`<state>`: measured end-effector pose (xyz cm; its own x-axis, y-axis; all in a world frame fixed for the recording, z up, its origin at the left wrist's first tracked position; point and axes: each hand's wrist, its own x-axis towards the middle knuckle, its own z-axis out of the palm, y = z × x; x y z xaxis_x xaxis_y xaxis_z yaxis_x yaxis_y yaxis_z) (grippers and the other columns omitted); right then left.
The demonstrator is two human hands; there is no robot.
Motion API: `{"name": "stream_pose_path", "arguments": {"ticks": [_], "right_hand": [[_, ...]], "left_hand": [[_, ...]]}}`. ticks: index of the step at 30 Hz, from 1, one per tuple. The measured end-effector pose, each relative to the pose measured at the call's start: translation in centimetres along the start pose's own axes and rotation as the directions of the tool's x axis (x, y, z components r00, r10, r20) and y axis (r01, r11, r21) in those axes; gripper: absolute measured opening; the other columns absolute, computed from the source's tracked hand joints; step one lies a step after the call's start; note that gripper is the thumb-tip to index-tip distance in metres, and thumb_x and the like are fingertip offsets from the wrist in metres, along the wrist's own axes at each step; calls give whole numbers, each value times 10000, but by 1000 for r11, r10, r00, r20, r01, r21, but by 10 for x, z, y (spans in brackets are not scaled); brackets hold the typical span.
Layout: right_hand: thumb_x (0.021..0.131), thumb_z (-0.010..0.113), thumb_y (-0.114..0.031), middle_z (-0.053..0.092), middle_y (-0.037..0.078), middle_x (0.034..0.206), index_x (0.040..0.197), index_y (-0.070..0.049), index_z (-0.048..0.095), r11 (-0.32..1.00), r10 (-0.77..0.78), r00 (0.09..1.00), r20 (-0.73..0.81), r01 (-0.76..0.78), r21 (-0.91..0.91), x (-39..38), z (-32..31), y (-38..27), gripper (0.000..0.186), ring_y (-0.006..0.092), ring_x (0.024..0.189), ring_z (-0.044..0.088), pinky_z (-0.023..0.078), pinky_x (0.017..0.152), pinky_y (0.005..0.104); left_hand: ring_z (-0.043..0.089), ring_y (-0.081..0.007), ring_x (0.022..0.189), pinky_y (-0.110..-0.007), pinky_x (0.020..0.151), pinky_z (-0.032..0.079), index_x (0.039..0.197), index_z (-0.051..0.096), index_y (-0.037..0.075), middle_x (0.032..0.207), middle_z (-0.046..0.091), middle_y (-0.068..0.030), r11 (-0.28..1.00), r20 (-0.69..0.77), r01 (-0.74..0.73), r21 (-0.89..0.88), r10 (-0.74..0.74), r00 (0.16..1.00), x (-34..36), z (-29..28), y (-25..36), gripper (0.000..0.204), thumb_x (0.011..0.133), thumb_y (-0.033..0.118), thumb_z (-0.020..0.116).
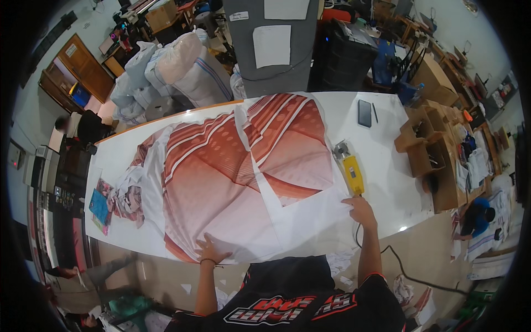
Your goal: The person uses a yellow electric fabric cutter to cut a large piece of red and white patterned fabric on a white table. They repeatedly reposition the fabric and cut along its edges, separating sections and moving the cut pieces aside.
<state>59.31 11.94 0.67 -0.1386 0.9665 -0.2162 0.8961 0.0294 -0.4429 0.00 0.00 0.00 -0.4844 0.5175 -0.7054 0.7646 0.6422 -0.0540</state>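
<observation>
Left hand [212, 252] open, fingers spread on near edge of red-and-white fabric [213, 180], laid across worktop [390, 177]; right hand [362, 211] half-curled beside yellow cutter [352, 174] (hold unclear). Probably smoothing step; next move calls for flat, unwrinkled cloth.

Even light glints off the white table [390, 166], while bent, black-rimmed margins seem soft.

Passage between yellow cutter [352, 174] and cardboard boxes [416, 161]
</observation>
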Motion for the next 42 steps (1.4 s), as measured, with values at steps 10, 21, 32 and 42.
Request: {"name": "stream_pose_path", "arguments": {"ticks": [10,21,32,42], "right_hand": [[832,871,-290,666,218,1072,1313,20,631,993,112,779,-617,-62,102,92,-20,29,621,350,954,671,552,878,446],[927,776,-405,701,172,1124,1295,70,606,733,459,885,76,-426,530,146,-20,51,625,235,989,689,553,872,362],[995,669,-354,679,163,1158,1359,29,568,387,274,956,105,-209,898,128,-22,86,538,207,945,684,571,842,350],[766,870,-142,723,151,1028,1295,9,554,41,181,956,233,-244,969,44,-14,66,634,257,891,741,626,800,405]], "left_hand": [[391,-491,1470,-540,1225,337,1529,488,-4,1563,459,-317,670,-686,-738,-81,500,529,157,-80,140,798,915,408,790],[214,-455,1586,-667,1251,175,1679,315,228,1763,204,-126,841,-702,-516,163,467,538,324,-181,220,800,1028,667,469],[427,-475,1454,-583,1215,328,1507,525,107,1550,481,-277,907,-745,-406,116,350,568,331,-223,268,759,958,620,635],[113,-514,1589,-628,1284,108,1678,245,114,1715,168,-299,462,-228,-777,428,887,402,96,-90,581,1220,779,785,722]]}}
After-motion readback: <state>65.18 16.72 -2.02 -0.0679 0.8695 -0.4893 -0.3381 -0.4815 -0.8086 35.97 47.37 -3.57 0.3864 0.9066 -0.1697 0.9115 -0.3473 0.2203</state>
